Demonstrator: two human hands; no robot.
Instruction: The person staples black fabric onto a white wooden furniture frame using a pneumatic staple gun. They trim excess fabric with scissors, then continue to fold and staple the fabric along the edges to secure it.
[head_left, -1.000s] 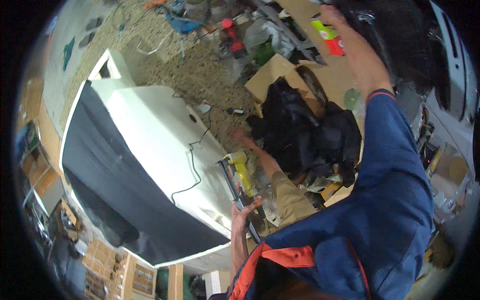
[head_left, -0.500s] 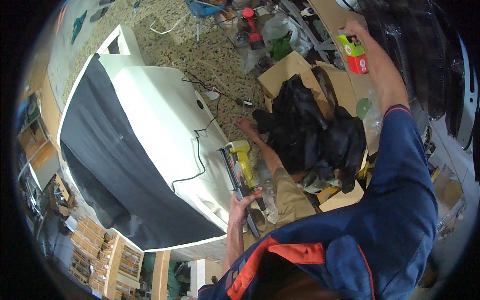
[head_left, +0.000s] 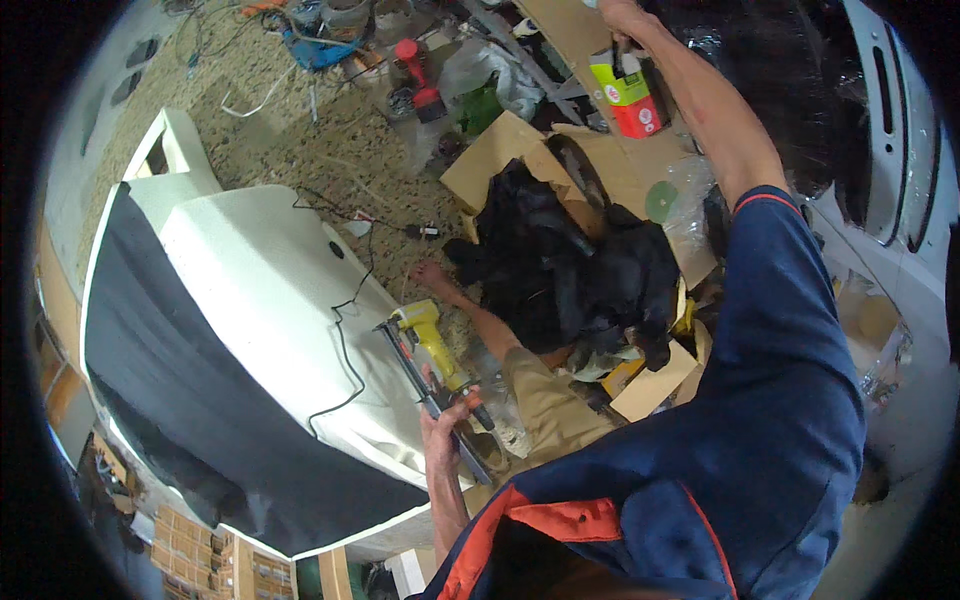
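Observation:
My left hand (head_left: pixel 440 425) is closed around a yellow pneumatic staple gun (head_left: pixel 425 340) with a long dark magazine, held beside the near right edge of a large white padded piece (head_left: pixel 260 260). Black fabric (head_left: pixel 190 350) covers the left part of that piece. At the top edge, my right hand (head_left: pixel 630 18) is right above a small red and green carton (head_left: pixel 640 115) with a dark opening on top. Some fingers point down toward it; whether they grip anything is hidden. A thin black cable (head_left: pixel 345 350) runs over the white piece.
An open cardboard box (head_left: pixel 495 165) beside my bare foot (head_left: pixel 435 280) holds a heap of black material (head_left: pixel 570 260). Behind it are a red and black cordless tool (head_left: pixel 415 80) and a clear plastic bag (head_left: pixel 490 75). A green disc (head_left: pixel 660 200) lies near the carton.
The view has shifted, so most things appear farther left. My right hand has risen slightly from the carton's top. My left hand keeps holding the staple gun.

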